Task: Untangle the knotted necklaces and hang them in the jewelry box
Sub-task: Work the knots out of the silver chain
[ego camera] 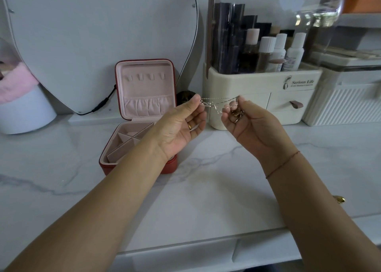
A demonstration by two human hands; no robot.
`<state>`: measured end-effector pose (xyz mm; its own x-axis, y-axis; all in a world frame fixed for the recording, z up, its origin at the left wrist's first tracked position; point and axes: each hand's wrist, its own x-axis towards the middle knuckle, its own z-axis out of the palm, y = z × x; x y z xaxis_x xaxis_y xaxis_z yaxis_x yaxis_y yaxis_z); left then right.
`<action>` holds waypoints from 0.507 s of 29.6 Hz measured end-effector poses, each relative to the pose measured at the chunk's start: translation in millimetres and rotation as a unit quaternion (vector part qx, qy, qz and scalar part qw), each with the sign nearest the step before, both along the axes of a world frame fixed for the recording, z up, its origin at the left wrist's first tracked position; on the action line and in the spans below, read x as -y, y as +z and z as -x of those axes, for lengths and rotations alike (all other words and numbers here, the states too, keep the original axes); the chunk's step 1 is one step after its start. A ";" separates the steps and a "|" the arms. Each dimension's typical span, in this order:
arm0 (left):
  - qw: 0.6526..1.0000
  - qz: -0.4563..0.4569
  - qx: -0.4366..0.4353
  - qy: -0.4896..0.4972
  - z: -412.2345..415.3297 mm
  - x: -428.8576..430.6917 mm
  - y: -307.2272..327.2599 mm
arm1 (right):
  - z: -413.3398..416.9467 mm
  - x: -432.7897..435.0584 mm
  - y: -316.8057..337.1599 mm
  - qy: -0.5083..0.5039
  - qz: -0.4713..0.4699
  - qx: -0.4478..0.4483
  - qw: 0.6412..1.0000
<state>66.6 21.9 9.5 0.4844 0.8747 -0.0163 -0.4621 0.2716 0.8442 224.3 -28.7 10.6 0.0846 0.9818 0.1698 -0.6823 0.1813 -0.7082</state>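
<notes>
Necklaces (214, 105): tangled, stretched between your left hand (181, 125) and right hand (249, 127), both grips pinching chain; jewelry box (142, 114) open behind.

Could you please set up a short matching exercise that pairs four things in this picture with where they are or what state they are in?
Things:
1. jewelry box
2. necklaces
3. left hand
4. cosmetics organizer

Places or states:
A. stretched in the air between both hands
B. wears a gold ring on one finger
C. lid open, standing on the marble counter at the left
D. cream, with bottles on top and drawers below

Pairs: 1-C, 2-A, 3-B, 4-D

The right hand pinches the other end of the tangle.
</notes>
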 end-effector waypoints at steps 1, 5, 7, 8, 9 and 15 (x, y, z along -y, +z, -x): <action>1.000 -0.001 0.012 0.000 -0.1 0.0 0.4 | 0.3 0.1 0.3 0.003 0.002 -0.005 1.000; 0.999 0.004 0.052 -0.001 -0.8 1.7 2.5 | -0.9 -0.4 -1.7 0.010 0.003 -0.002 1.000; 0.998 0.009 0.059 0.000 -0.9 2.3 2.7 | -0.5 -2.0 -3.4 -0.008 0.012 0.021 1.000; 0.999 0.010 0.053 0.003 -0.8 2.4 2.5 | -0.2 -3.2 -4.3 -0.023 0.019 0.030 0.999; 0.999 0.009 0.040 0.007 -1.0 2.0 2.1 | 0.0 -3.9 -4.7 -0.040 0.024 0.038 0.998; 0.995 -0.015 -0.094 0.018 -1.5 0.2 -1.7 | -3.1 -4.3 -4.9 -0.071 0.011 0.029 0.997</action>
